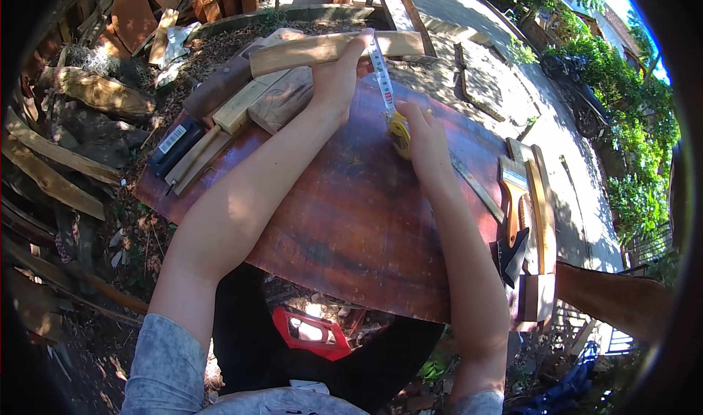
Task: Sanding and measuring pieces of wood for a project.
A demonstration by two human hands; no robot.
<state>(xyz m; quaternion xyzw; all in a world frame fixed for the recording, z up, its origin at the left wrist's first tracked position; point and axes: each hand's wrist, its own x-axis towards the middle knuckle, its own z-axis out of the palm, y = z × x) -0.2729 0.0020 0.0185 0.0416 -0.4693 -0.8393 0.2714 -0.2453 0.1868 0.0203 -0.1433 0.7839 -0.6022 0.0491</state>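
Observation:
My left hand (338,75) is closed round a light wooden board (300,52) held up across the far side of the table. Its thumb lies at the board's top edge, by the end of a white tape blade. From there the blade runs down toward me to a yellow tape measure (398,133), which my right hand (426,140) grips above the tabletop. Part of the tape's case is hidden by my fingers. Behind my left forearm lie wooden blocks (242,107) and a dark bottle with a white label (176,146).
The reddish-brown tabletop (344,217) spreads under my arms. At its right side lie a metal ruler (477,188), a wide paintbrush (514,188) and wood strips (540,210). A red handled object (313,332) is below, between my legs. Scrap wood (95,93) is piled at left.

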